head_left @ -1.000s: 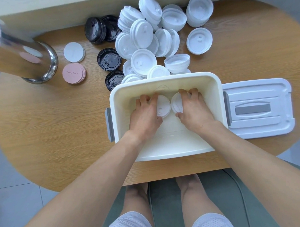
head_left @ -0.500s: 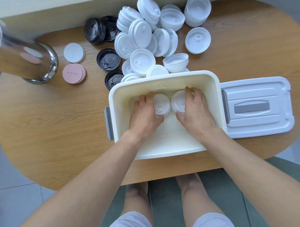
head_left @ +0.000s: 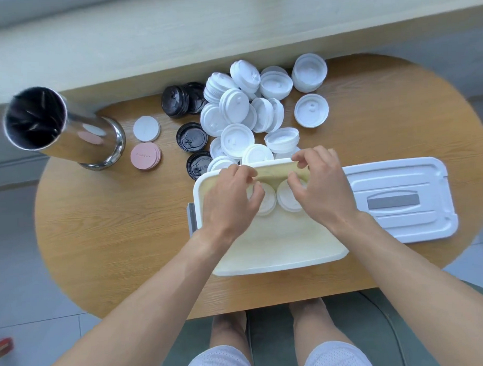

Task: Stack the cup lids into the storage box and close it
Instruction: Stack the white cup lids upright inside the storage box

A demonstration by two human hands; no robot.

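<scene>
Both hands are hovering over the white box (head_left: 278, 252), fingers loosely curled and holding nothing: the left hand (head_left: 230, 202) above one white lid (head_left: 267, 199), the right hand (head_left: 320, 185) above a second lid (head_left: 286, 197). Behind the box a pile of white lids (head_left: 241, 120) and four black lids (head_left: 192, 136) are lying; the box cover (head_left: 399, 199) is lying at the right.
</scene>
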